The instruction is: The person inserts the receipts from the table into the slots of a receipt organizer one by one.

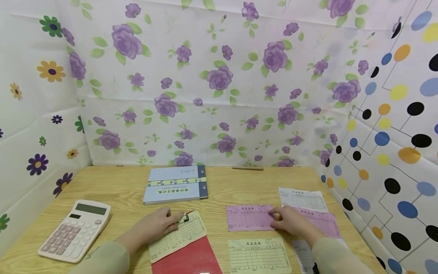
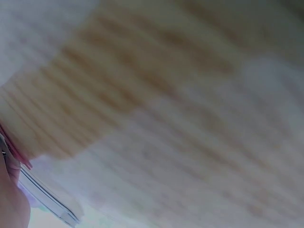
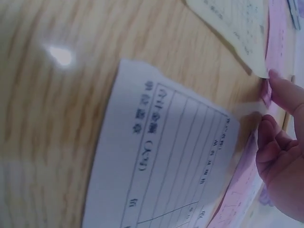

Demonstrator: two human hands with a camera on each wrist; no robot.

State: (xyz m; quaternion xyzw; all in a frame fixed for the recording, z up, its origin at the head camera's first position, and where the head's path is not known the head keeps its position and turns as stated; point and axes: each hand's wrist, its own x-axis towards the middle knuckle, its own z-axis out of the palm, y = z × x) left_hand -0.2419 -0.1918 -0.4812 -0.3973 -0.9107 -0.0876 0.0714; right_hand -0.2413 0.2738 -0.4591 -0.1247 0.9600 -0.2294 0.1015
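In the head view my left hand (image 1: 159, 225) grips the top of a red clipboard (image 1: 191, 257) beside its black clip (image 1: 186, 218). A yellow receipt slip (image 1: 178, 238) lies on the board, under the clip. The board's red edge (image 2: 16, 152) shows by the hand in the left wrist view. My right hand (image 1: 294, 220) pinches the right edge of a pink slip (image 1: 249, 217), which lies to the left of it. Another yellow slip (image 1: 259, 255) is just below the pink one. Under the right forearm lies a white slip (image 3: 166, 156), partly covered.
A pink calculator (image 1: 75, 230) stands at the left. A blue account book (image 1: 174, 184) lies behind the clipboard, and a thin brown stick (image 1: 248, 168) at the back edge. To the right are a white slip (image 1: 302, 198) and a second pink slip (image 1: 323, 222). Patterned cloths enclose the table.
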